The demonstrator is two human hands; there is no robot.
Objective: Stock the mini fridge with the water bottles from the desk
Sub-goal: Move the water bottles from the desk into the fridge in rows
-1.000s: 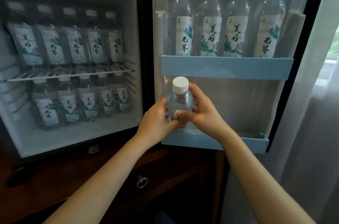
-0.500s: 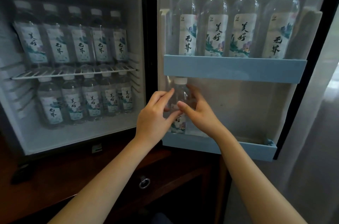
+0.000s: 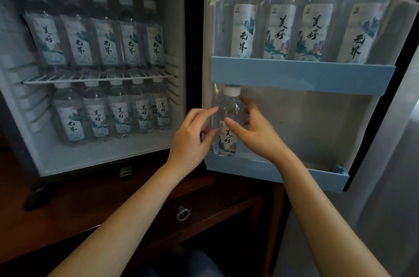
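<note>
Standing open on a dark wooden cabinet [image 3: 90,204], the mini fridge [image 3: 175,16] is seen with its compartment at the left and its door swung out to the right. Inside the compartment, a wire shelf [image 3: 99,77] is filled from edge to edge by an upper row of five bottles [image 3: 106,47], and a lower row of five bottles [image 3: 120,115] is set along the back of the floor beneath it. A ring pull [image 3: 182,214] is fixed to the cabinet front below. The left hand [image 3: 192,138] is raised to the door, its forefinger and thumb curled against the left side of the water bottle [image 3: 229,140], which is stood upright at the left end of the lower door shelf [image 3: 294,174], its white cap just under the upper door shelf [image 3: 301,74]. The bottle is gripped from the other side by the right hand [image 3: 258,136], the thumb laid across the label and the fingers wrapped behind. Four taller bottles [image 3: 278,31] are lined up side by side along the upper door shelf. A pale curtain [image 3: 396,163] is hung beyond the door's right edge.
</note>
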